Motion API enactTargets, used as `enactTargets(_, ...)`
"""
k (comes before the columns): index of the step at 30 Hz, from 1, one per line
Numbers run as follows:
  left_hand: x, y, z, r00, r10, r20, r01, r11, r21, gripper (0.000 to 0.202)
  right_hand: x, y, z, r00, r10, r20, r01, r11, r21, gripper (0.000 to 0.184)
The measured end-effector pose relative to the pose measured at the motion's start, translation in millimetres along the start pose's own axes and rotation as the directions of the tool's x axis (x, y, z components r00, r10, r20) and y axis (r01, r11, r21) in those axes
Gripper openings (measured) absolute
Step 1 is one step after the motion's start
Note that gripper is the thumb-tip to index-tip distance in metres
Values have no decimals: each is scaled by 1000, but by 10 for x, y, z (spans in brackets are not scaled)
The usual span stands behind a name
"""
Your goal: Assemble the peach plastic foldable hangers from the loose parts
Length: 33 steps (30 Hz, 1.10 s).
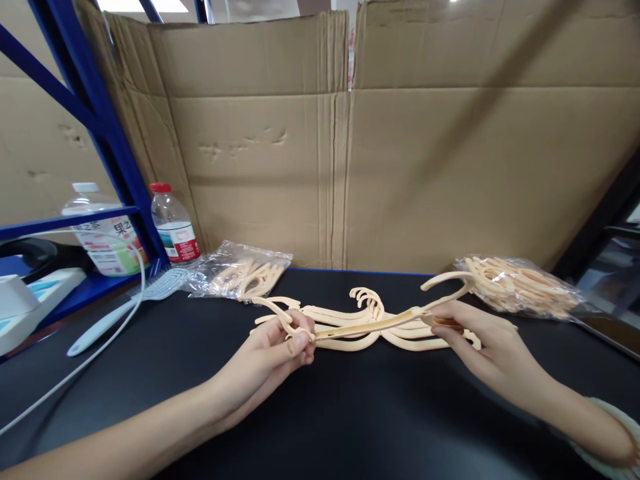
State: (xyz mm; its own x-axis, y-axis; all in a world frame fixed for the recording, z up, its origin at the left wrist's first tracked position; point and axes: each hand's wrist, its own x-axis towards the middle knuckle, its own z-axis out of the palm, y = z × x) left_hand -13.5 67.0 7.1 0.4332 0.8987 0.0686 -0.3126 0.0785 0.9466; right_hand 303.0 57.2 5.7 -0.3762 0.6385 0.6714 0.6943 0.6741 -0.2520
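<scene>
My left hand (280, 353) and my right hand (480, 340) hold one cream plastic hanger (370, 325) between them, a little above the black table (350, 427). The left fingers pinch its left end; the right fingers close around its right end, near the hook that curves up toward the right. Under it lies a flat pile of several more cream hangers (370, 310), hooks pointing away from me.
A clear bag of hangers (237, 273) lies at the back left, another bag of hangers (520, 287) at the back right. A cardboard wall (350, 153) closes the back. At left stand a blue rack (100, 127), two bottles (173, 227), a brush (125, 307) and a white cable (75, 373).
</scene>
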Motion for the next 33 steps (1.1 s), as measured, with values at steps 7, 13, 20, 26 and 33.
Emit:
enactTargets(7, -29, 0, 10, 995, -31, 92, 36, 998, -59, 12, 11, -35, 10, 998, -51, -41, 51, 999, 1, 14)
enactTargets(13, -49, 16, 27, 993, -74, 92, 81, 994, -73, 13, 22, -55, 1, 996, -66, -57, 65, 998, -24, 15)
enactTargets(20, -49, 9, 40, 994, -108, 26, 110, 992, -68, 18, -6, -64, 44, 982, -158, -106, 150, 985, -83, 17)
enactTargets(26, -48, -34, 8, 995, -93, -31, 91, 995, -47, 22, -33, -116, 76, 979, -183, -85, 175, 980, -95, 18)
enactTargets(33, -67, -45, -19, 996, -47, -76, 46, 999, -14, 22, -39, -183, 70, 981, -183, -63, 176, 979, -100, 20)
